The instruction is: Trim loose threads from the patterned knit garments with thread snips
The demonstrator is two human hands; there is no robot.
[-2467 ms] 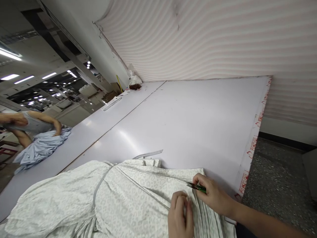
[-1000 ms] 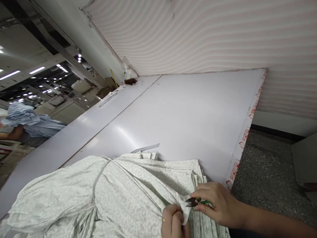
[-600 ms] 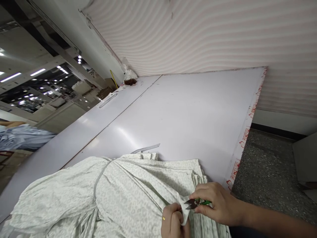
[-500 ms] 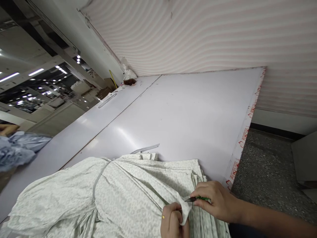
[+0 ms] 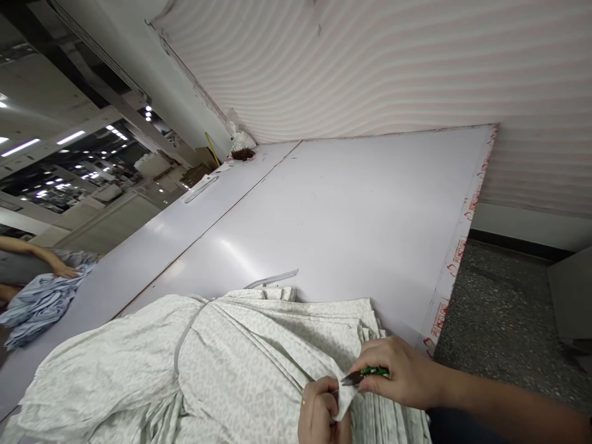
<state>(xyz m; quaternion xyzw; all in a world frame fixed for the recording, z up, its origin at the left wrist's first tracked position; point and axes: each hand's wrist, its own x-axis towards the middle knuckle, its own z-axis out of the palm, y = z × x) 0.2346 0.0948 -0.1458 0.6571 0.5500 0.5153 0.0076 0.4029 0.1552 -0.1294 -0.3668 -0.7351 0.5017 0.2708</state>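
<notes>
A thick bundle of pale green leopard-print fabric [image 5: 231, 357] lies across the near part of the table, with a grey tie [image 5: 181, 342] cinching it left of its middle. My left hand [image 5: 319, 410], a ring on one finger, is closed on a corner of the top layer. In my right hand [image 5: 398, 373] are green-handled thread snips [image 5: 365, 375], their dark blades pointing left and touching the raised fabric corner. Whether the blades are apart is too small to tell.
A loose grey strip [image 5: 272, 279] lies behind the bundle on the white table [image 5: 361, 209]. At far left a co-worker's hand [image 5: 65, 270] rests on blue fabric [image 5: 41, 308]. A plastic bag [image 5: 240, 140] sits at the far end. The table's right edge drops to a speckled floor [image 5: 504, 308].
The snips have shifted slightly left and down onto the fabric corner, while my left hand keeps its grip. At far left, the co-worker's arm has reached over the blue fabric, which has moved.
</notes>
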